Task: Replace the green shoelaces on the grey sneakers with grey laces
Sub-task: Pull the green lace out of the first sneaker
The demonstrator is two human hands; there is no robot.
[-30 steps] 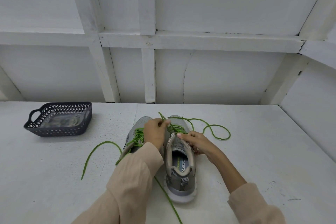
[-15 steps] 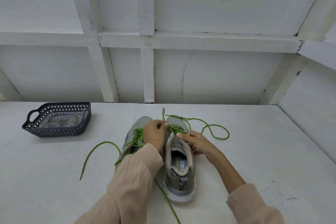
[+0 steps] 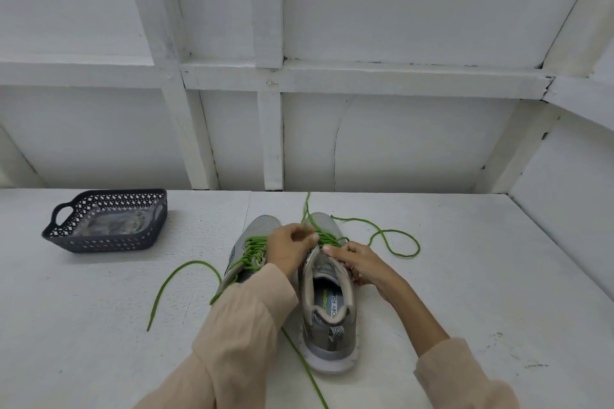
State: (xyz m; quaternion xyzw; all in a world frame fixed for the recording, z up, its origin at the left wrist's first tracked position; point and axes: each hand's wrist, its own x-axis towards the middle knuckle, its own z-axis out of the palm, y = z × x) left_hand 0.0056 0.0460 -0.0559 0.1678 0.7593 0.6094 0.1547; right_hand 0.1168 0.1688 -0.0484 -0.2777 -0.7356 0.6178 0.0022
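Two grey sneakers stand side by side, toes pointing away from me. The right sneaker (image 3: 329, 305) has its green lace (image 3: 392, 242) partly pulled out, with a loose loop lying to its right. My left hand (image 3: 289, 249) pinches a strand of that lace above the eyelets, and the strand rises past the toe. My right hand (image 3: 360, 264) grips the sneaker's collar and tongue. The left sneaker (image 3: 247, 252) is laced in green; its loose ends (image 3: 179, 279) trail across the table, and my left sleeve hides its heel.
A dark perforated plastic basket (image 3: 103, 242) with handles sits at the far left of the white table (image 3: 465, 292), holding a clear packet. White panelled walls close off the back and the right side.
My left hand has drawn the green strand higher and further from me, so its end now stands up past the toe. The right hand keeps its grip on the sneaker.
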